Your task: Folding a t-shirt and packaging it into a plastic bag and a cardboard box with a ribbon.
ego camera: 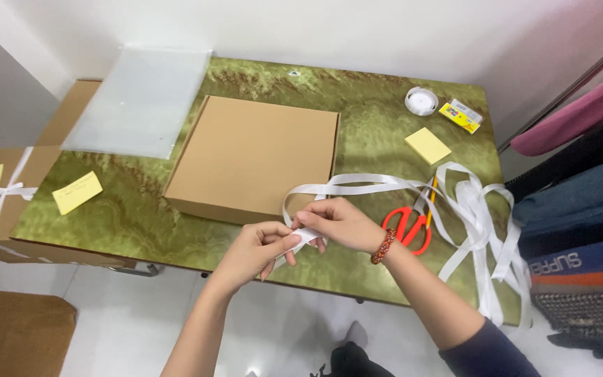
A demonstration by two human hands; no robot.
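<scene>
While both hands pinch end of long white satin ribbon (357,183), left hand (256,248) at 7 o'clock, right hand (336,222) nearer; ribbon trails toward 3 o'clock past red-handled scissors (407,227), flat brown cardboard box (256,155) at 11.

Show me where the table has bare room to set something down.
Free: the green table between the yellow note and flat cardboard box; also between that box and the sticky pad. Crowded: the right edge, with loose white ribbon and red scissors beside both hands.
</scene>
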